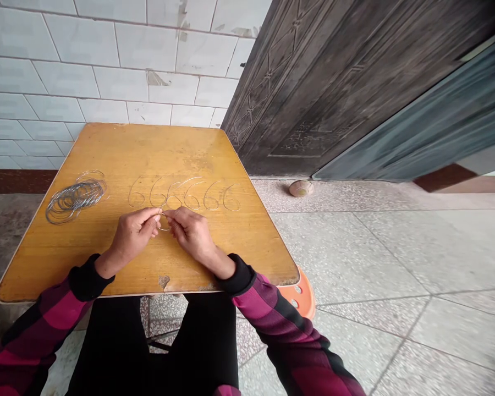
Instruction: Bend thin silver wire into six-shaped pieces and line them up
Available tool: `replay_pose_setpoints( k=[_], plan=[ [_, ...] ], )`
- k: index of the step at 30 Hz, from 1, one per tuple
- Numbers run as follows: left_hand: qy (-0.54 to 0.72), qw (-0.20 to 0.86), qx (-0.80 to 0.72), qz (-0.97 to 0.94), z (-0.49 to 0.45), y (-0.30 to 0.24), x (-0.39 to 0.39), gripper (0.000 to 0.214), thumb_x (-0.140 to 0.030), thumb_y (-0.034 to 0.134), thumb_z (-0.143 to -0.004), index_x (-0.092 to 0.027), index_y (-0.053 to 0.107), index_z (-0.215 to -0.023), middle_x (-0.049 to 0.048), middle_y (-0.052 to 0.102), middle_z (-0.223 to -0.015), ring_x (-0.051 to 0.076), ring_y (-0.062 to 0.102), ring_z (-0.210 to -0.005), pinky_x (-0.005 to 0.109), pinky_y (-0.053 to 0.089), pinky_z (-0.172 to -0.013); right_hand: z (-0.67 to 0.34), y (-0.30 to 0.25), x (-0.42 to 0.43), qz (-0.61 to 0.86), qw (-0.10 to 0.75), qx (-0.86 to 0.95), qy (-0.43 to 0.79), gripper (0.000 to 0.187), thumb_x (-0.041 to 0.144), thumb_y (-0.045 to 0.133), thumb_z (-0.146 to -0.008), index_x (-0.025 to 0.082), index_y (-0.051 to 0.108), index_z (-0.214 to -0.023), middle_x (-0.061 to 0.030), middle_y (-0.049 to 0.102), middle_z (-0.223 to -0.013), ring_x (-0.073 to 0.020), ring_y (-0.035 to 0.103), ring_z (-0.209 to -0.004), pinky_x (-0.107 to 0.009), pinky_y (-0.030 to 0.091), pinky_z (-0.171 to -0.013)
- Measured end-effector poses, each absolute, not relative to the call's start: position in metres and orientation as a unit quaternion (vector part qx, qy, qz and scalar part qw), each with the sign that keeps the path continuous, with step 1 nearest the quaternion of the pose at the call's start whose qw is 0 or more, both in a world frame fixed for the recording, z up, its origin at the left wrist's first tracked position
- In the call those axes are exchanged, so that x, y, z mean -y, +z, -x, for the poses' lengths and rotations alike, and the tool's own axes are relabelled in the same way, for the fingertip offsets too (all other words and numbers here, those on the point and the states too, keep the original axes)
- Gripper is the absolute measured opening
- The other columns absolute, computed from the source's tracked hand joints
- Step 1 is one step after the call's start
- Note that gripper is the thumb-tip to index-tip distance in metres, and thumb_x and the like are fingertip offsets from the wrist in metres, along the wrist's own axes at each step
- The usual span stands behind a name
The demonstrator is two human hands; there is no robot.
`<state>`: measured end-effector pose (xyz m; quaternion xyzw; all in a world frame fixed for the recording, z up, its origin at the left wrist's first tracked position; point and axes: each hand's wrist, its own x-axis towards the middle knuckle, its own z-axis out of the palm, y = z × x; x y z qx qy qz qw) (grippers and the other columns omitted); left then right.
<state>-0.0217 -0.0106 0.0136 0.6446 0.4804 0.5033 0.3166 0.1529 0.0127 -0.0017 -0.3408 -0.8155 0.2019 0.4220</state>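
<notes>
Your left hand [134, 234] and right hand [192, 231] meet over the middle of the tabletop [148, 148], fingers curled and closed, and together they pinch a thin bent wire loop [163, 224] between them. The loop is fine, pale and metallic, and it sits just above the honey-coloured wood, close to your fingertips [160, 212]. Just beyond your hands, a row of six wire figures [184, 195], each bent into the shape of a 6, lies flat on the worn, varnished surface. Off to your left, a loose coil of grey wire rings [75, 198] lies in a tangled stack, with a few rings slipping free at its edge. The tabletop is chipped along its near edge, where the laminate has flaked away. Your magenta-and-black checked sleeves [53, 308] end in ribbed black cuffs. Glazed white wall tiles [107, 66] rise behind the tabletop, a dark embossed metal door [325, 82] stands to your right, and an orange plastic stool [301, 294] sits on the speckled terrazzo floor [375, 258].
</notes>
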Motion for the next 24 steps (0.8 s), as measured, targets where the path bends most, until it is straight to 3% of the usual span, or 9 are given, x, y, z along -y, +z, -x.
replay_pose_setpoints(
  k=[5, 11, 24],
  plan=[
    [0.497, 0.289, -0.484, -0.659, 0.022, 0.016, 0.0092, 0.009, -0.019, 0.063, -0.08, -0.019, 0.071, -0.077, 0.0007, 0.068, -0.065, 0.013, 0.06, -0.054, 0.025, 0.045, -0.059, -0.1521, -0.0019, -0.0122, 0.355, 0.424, 0.809, 0.198, 0.024, 0.018, 0.046, -0.095, 0.016, 0.069, -0.099, -0.0042, 0.062, -0.075, -0.0145, 0.059, -0.069, -0.027, 0.047, -0.067],
    [0.472, 0.249, -0.489, -0.69, 0.0234, 0.0132, 0.0081, 0.012, -0.017, 0.06, -0.079, -0.021, 0.069, -0.072, 0.0, 0.065, -0.061, 0.014, 0.056, -0.056, 0.025, 0.041, -0.061, -0.1514, -0.0032, -0.0133, 0.367, 0.426, 0.803, 0.198, 0.021, 0.018, 0.048, -0.094, 0.017, 0.069, -0.095, -0.0041, 0.064, -0.075, -0.0146, 0.06, -0.069, -0.026, 0.047, -0.067],
    [0.481, 0.286, -0.494, -0.665, 0.0212, 0.0117, 0.0069, 0.009, -0.017, 0.063, -0.076, -0.021, 0.07, -0.072, -0.0007, 0.065, -0.059, 0.014, 0.058, -0.054, 0.025, 0.042, -0.059, -0.1498, -0.0036, -0.0167, 0.4, 0.455, 0.76, 0.236, 0.019, 0.021, 0.052, -0.093, 0.019, 0.071, -0.093, -0.0028, 0.065, -0.071, -0.0148, 0.064, -0.07, -0.027, 0.048, -0.067]
  ],
)
